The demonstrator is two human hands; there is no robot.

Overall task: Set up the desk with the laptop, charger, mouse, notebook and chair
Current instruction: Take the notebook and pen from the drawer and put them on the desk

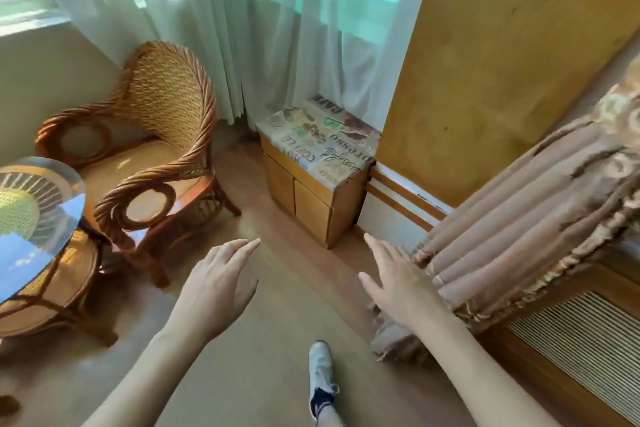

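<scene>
Sheer curtains [277, 28] are hanging behind the chair [152, 149], which is sitting left of a cabinet [311, 191], beside a glass table [34, 218]. I'm holding my left hand [221, 284] and right hand [398, 284] out, fingers straight and slightly apart, holding nothing.

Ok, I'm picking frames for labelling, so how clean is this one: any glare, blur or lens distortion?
Head view: daylight through the sheer curtains washes the window area pale; the glass tabletop carries a bright reflection; wide-angle bending curves the yellow wall edges; both hands, left and right, and the rattan chair look slightly soft.
</scene>
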